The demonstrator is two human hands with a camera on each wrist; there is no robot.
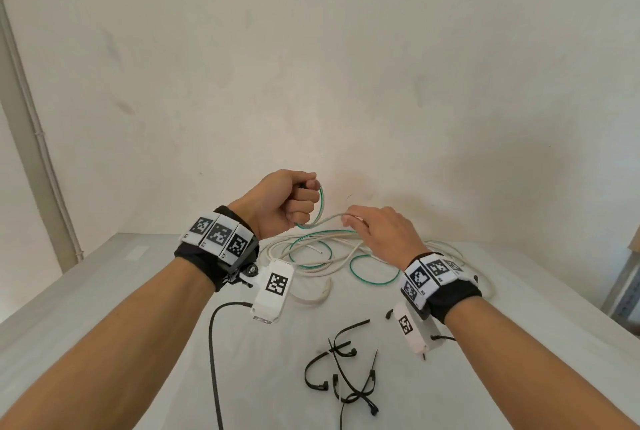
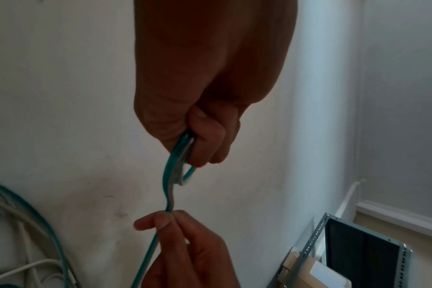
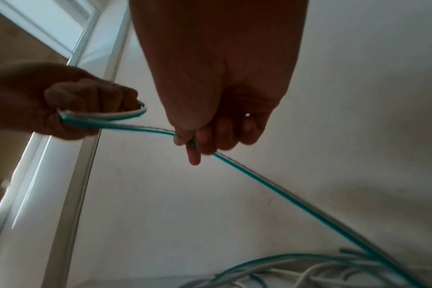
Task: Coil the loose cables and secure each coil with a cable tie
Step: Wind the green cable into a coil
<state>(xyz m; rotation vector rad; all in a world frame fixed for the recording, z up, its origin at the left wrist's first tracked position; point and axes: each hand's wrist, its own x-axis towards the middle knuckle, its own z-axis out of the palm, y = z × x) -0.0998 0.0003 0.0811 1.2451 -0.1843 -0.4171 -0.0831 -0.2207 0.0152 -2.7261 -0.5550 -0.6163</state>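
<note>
A pale plastered wall (image 1: 346,66) rises behind a white table (image 1: 86,308); all places below are told from that table. Two bare hands are held above its far middle, each wrist wearing one black band with white marker blocks.

The left hand (image 1: 284,202) is curled into a fist round one small loop of the green-and-white cable (image 1: 320,202); the left wrist view shows the strands of that loop coming out from under the closed fingers (image 2: 205,140). The right hand (image 1: 377,232), just to the right and slightly lower, pinches the same cable between thumb and fingertips (image 3: 194,154), its other fingers loosely bent. One short free stretch of cable runs between the two hands. Beyond the right hand's pinch the cable drops to the tabletop.

On the far middle of the table, under the hands, lies the loose cable tangle (image 1: 311,256): green-and-white loops mixed with one thicker off-white cable (image 1: 318,294). How many separate cables it holds cannot be told.

Nearer the front edge lies a heap of black cable ties (image 1: 346,374), about six, overlapping too much for a sure count. One black wrist-camera lead (image 1: 213,360) trails over the table's front left.

At the table's right edge stands one grey perforated metal rack (image 2: 358,253).
</note>
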